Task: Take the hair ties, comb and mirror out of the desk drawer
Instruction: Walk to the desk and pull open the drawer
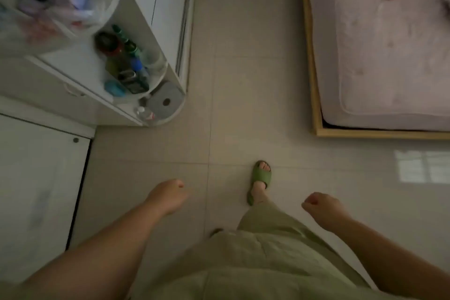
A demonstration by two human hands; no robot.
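Observation:
I look straight down at a tiled floor while standing. My left hand hangs over the floor with its fingers curled in and nothing in it. My right hand is a loose fist, also holding nothing. A white desk fills the lower left, its top bare and blurred. A white drawer front with a curved handle shows above it and looks shut. No hair ties, comb or mirror are visible.
A white shelf unit at upper left carries bottles, a blue object, a paper roll and plastic bags. A bed with a wooden frame and a pink blanket stands at right. My foot in a green slipper rests on the tiles.

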